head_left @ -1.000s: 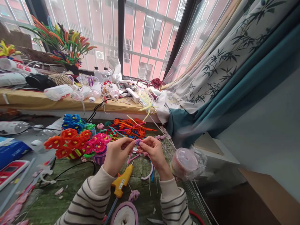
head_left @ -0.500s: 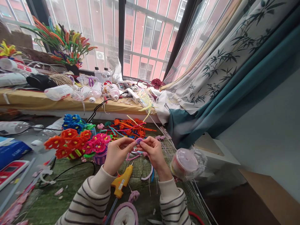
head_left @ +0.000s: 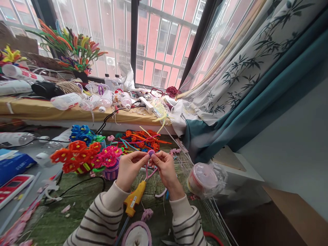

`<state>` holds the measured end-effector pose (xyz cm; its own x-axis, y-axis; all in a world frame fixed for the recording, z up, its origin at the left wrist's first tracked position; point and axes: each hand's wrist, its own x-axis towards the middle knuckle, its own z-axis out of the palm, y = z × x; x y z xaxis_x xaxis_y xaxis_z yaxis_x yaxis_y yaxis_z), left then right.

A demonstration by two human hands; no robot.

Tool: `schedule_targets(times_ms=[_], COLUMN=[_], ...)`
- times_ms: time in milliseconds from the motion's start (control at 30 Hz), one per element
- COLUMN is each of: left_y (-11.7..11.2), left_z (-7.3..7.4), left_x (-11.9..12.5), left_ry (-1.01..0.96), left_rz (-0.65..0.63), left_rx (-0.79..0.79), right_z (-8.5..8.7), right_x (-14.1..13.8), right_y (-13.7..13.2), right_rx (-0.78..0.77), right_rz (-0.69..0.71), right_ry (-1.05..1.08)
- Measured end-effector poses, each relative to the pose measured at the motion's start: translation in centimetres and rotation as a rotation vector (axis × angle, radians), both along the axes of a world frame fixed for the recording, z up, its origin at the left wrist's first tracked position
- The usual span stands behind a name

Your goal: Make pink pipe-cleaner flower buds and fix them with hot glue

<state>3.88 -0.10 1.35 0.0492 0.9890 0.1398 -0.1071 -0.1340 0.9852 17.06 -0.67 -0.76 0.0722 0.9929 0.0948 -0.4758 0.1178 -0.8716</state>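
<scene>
Between my fingertips is a small purple-and-pink coil of pipe cleaner [head_left: 151, 153], pinched from both sides. My left hand [head_left: 132, 168] grips its left edge with thumb and forefinger. On the other side, my right hand [head_left: 165, 169] presses the thumb against it. A pink pipe cleaner strand [head_left: 151, 173] shows just below the hands; whether it joins the coil I cannot tell. Under my left hand a yellow hot glue gun [head_left: 135, 199] lies with its tip pointing away. Nearer me are a fuzzy pink piece [head_left: 147, 214] and a round white form with a pink rim [head_left: 137, 235].
Orange flowers [head_left: 77, 155], blue flowers [head_left: 82, 135] and pink flowers in a purple pot [head_left: 111, 172] stand left. Loose orange pipe cleaners [head_left: 140, 138] lie behind my hands. A plastic-wrapped tub [head_left: 203, 179] is at right. Bottles [head_left: 68, 100] line the sill.
My right hand has shifted slightly left and its fingers have closed in nearer the coil. The pink strand below the hands now appears more upright. Both hands keep their pinch.
</scene>
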Motion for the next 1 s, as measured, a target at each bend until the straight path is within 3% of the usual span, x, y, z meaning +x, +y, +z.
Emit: schedule_targets(times_ms=[200,633,1000], left_y=[0.0,0.3,0.4], left_z=[0.3,0.2,0.2], left_x=[0.0,-0.6,-0.6], left_ry=[-0.084,0.071,0.092], left_rz=[-0.041,-0.08,-0.143], left_rx=[-0.085,-0.011,-0.022], right_z=[-0.2,0.5,1.0], right_x=[-0.3,2.7,2.1], right_y=[0.0,-0.2,-0.5], right_rx=[-0.036,0.024,0.001], right_rz=[0.027,0.04,0.028], right_ry=[0.039,-0.261,-0.217])
